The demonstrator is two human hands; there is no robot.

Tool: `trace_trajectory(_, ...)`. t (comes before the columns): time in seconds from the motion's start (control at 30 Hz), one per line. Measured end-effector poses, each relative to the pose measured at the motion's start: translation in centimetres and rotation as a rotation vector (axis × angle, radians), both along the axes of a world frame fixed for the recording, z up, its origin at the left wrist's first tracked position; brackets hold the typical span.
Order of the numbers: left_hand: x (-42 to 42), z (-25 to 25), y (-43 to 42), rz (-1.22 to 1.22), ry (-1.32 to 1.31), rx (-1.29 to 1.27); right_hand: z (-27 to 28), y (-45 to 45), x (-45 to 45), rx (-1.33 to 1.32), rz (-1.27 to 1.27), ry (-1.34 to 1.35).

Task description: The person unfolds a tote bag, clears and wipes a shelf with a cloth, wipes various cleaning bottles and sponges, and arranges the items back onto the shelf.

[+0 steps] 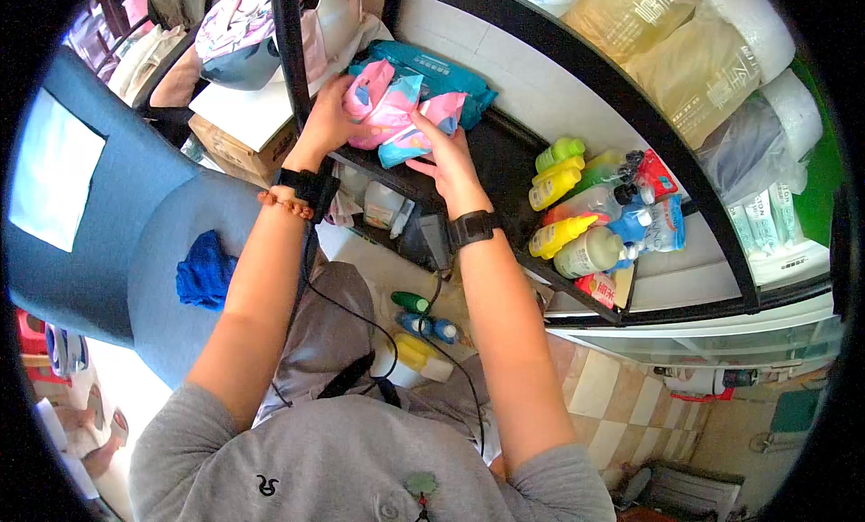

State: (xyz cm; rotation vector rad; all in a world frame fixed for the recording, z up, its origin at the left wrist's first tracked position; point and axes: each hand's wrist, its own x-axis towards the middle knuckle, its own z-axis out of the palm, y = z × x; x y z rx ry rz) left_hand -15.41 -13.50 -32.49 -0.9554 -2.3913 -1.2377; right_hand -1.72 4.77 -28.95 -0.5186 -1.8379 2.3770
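Observation:
Several pink and light-blue soft plastic packs [389,107] sit in a row on the black shelf [505,166]; what they contain is hidden. My left hand [332,121] grips the left end of the row, its fingertips partly behind the pink wrapping. At the other end, my right hand [448,161] has its thumb against the wrapping and some fingers below it. Behind the packs lies a larger teal soft pack [441,71]. Bottles, among them a yellow bottle [557,187], stand clustered to the right of my right hand.
Black rack posts [290,53] frame the shelf. Bagged goods [694,62] fill the level above. Cables [360,319] hang below my hands, over bottles [422,324] lower down. A blue chair [171,242] bearing a blue cloth [207,271] and a cardboard box [239,148] are at left.

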Motion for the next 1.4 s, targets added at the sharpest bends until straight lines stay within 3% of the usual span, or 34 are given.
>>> trace_trajectory(0.13, 1.7, 0.2, -0.2, -0.121, -0.27, 0.112, 0.1, -0.5, 0.5, -0.056, -0.037, 0.012)
trace_trajectory(0.4, 4.1, 1.3, 0.3, 0.021, -0.16, 0.051, 0.1, -0.9, 1.8, 0.073, -0.186, 0.127)
trace_trajectory(0.6, 10.9, 7.4, 1.3, -0.098, 0.052, 0.152, 5.4, 0.0, 9.2, 0.141, -0.191, 0.259)
trace_trajectory(0.7, 17.5, 13.0, 0.4, -0.129, -0.328, 0.124, 8.1, 0.0, 14.6, 0.155, -0.176, 0.267)
trace_trajectory(0.77, 18.2, 7.9, 1.1, -0.118, -0.049, 0.256, 8.0, -0.1, 17.3, 0.205, -0.183, 0.274)
trace_trajectory(0.9, 22.8, 3.5, 0.6, -0.052, -0.254, 0.304, 5.5, -1.6, 21.3, 0.397, -0.153, 0.186)
trace_trajectory(0.97, 24.1, 1.0, -0.3, -0.034, -0.355, 0.172, 1.9, -2.4, 22.7, 0.461, -0.072, 0.174)
trace_trajectory(1.0, 25.0, 0.0, -0.9, -0.055, -0.458, 0.214, 1.6, -3.2, 23.1, 0.394, 0.014, 0.113)
trace_trajectory(1.03, 25.4, -2.4, -1.7, -0.058, -0.475, 0.21, -0.1, -3.7, 23.2, 0.504, 0.053, 0.192)
trace_trajectory(1.1, 26.1, -4.6, -3.0, -0.033, -0.536, 0.14, -2.4, -4.8, 23.4, 0.369, 0.079, 0.086)
trace_trajectory(1.2, 26.0, -9.2, -3.9, 0.025, -0.613, 0.0, -10.3, -4.5, 22.9, 0.201, 0.118, 0.048)
trace_trajectory(1.3, 24.9, -15.0, -4.0, 0.037, -0.708, 0.017, -14.8, -4.1, 20.8, -0.024, 0.104, -0.061)
trace_trajectory(1.33, 24.5, -18.8, -3.8, 0.049, -0.668, 0.084, -17.9, -3.5, 20.1, 0.019, 0.145, -0.095)
trace_trajectory(1.4, 23.6, -21.4, -3.3, 0.052, -0.641, 0.124, -20.8, -3.5, 18.4, 0.011, 0.132, -0.041)
